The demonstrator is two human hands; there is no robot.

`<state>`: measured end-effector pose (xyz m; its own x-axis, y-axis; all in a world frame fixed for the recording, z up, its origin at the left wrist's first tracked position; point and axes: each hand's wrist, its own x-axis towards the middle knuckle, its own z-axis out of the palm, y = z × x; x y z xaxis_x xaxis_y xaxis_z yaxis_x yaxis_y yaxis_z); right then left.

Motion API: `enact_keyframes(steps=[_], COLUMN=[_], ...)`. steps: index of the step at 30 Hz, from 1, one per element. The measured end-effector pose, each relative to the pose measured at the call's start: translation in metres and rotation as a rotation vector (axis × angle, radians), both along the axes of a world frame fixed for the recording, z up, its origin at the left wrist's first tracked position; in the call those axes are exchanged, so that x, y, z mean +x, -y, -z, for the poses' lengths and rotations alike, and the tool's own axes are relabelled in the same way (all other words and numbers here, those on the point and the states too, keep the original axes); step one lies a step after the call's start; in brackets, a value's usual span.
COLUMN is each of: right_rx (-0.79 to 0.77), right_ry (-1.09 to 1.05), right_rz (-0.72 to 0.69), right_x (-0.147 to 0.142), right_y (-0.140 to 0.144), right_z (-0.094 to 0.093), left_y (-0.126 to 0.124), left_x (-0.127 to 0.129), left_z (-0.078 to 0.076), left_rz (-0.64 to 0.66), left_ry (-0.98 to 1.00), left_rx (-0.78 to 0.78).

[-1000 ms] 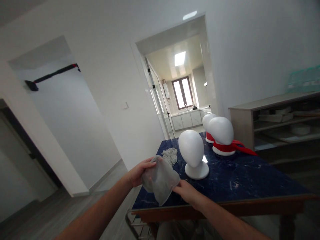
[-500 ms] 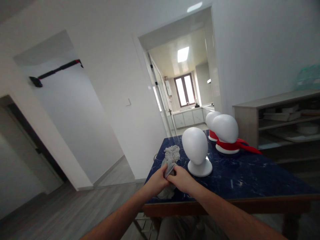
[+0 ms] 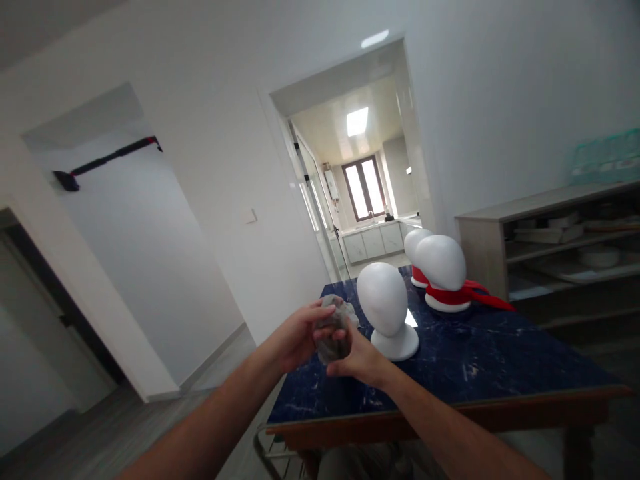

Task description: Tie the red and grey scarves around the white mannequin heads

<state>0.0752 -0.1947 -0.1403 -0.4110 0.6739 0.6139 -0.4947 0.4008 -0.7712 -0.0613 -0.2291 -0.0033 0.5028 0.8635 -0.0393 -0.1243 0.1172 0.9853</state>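
We observe both forearms reaching forward from the near edge of the view, converging above the near-left part of the dark blue marbled table [image 3: 475, 363]. The left hand [image 3: 295, 340] is raised, palm turned inward to the right, fingers curled over the top and near side of a bunched grey cloth [image 3: 334, 328], thumb side up. The right hand [image 3: 361, 360] meets it from below and to the right, its fingers wrapped against the underside of the same cloth; both hands are closed on it, and the cloth is balled up between them, held above the table surface rather than lying on it. Just right of the hands stands a plain white mannequin head [image 3: 384, 301] on its round base, near but apart from the cloth. Farther back on the table we note two more white heads [image 3: 441, 263] with red fabric [image 3: 467, 295] around their necks. A wooden shelf unit [image 3: 555, 240] stands at far right against the wall.
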Motion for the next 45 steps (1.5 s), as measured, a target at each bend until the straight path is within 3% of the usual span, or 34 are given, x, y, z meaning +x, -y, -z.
enact_keyframes(steps=[3,6,9,13,16,19,25,29,35,42,45], right_rx=[0.044,0.004,-0.066,-0.104,-0.091,-0.095,-0.155,-0.198,-0.308,-0.233,-0.263], right_ry=[0.240,0.426,0.492,0.558,0.589,0.592,0.642,0.663,0.659,0.634,0.481], right_rz=[0.087,0.198,0.268,0.335,0.420,0.487,0.486,0.475,0.411,0.460,0.336], right_x=[-0.007,0.007,0.051,0.135,0.188,0.226,0.277,0.298,0.311,0.317,0.325], right_y=[0.000,-0.003,-0.008,-0.011,-0.008,-0.005,-0.008,-0.016,-0.025,-0.037,-0.045], right_z=[0.007,0.017,0.018,-0.001,-0.026,-0.054,-0.103,-0.121,-0.113,-0.088,-0.085], left_y=[-0.007,-0.021,-0.041,-0.068,-0.083,-0.091,-0.099,-0.107,-0.115,-0.125,-0.141], left_x=[0.003,0.001,-0.014,-0.048,-0.068,-0.072,-0.046,-0.025,-0.004,0.016,0.015], left_z=[-0.022,-0.042,-0.059,-0.072,-0.070,-0.061,-0.046,-0.048,-0.077,-0.118,-0.123], left_rz=[-0.016,-0.027,-0.044,-0.102,-0.193,-0.246,-0.463,-0.530,-0.417,-0.281,-0.225], left_ry=[0.039,0.042,0.057,0.049,-0.010,-0.106,-0.419,-0.334,0.028,0.110,0.132], left_rx=[0.040,0.128,0.231,0.324,0.394,0.475,0.625,0.558,0.351,0.326,0.216])
